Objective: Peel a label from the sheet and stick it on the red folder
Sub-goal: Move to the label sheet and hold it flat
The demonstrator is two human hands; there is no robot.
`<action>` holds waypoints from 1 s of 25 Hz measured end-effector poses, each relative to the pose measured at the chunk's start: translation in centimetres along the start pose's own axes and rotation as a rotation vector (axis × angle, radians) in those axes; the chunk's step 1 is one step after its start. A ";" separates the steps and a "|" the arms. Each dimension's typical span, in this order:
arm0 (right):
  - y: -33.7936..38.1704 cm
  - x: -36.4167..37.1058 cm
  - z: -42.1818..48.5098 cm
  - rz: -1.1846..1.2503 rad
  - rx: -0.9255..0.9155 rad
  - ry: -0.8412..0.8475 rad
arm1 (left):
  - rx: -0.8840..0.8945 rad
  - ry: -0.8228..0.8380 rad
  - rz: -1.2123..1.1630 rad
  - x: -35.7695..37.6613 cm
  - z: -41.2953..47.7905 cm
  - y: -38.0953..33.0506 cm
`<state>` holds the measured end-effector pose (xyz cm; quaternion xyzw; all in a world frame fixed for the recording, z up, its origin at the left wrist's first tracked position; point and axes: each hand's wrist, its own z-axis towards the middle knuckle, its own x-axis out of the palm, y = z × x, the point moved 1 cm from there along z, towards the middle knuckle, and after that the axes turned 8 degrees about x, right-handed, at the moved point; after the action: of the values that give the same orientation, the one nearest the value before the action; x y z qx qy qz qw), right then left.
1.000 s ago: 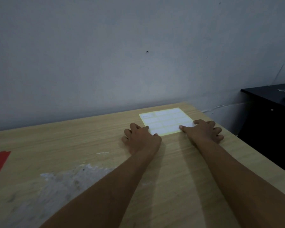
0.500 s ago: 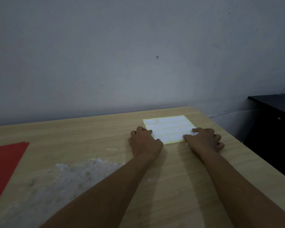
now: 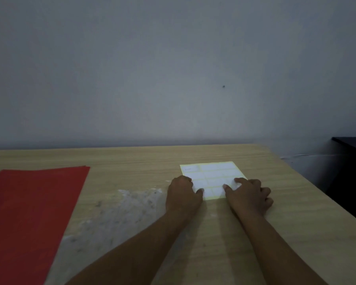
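Since a second ago view panned left, red folder point(image 3: 29, 212) now mostly visible at worktop point(image 3: 132, 161) left; both hands slid onto label sheet point(image 3: 212, 173). Left hand point(image 3: 183, 194) presses sheet's near-left corner, fingers flat, gripping nothing. Right hand point(image 3: 249, 196) fingers curled on near-right edge; any pinched label: cannot tell. Sheet flat, right of centre, well apart from folder.
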<state>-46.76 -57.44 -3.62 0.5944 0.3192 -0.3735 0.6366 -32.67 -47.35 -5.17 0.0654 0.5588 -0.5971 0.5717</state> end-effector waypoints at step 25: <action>7.7 3.2 -18.6 -0.023 -0.154 0.070 | -0.023 -0.077 0.105 -15.9 -9.5 12.6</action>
<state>-37.83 -39.15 -4.06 0.5528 0.3759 -0.3342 0.6644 -23.12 -27.11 -4.74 0.0651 0.5393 -0.5617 0.6240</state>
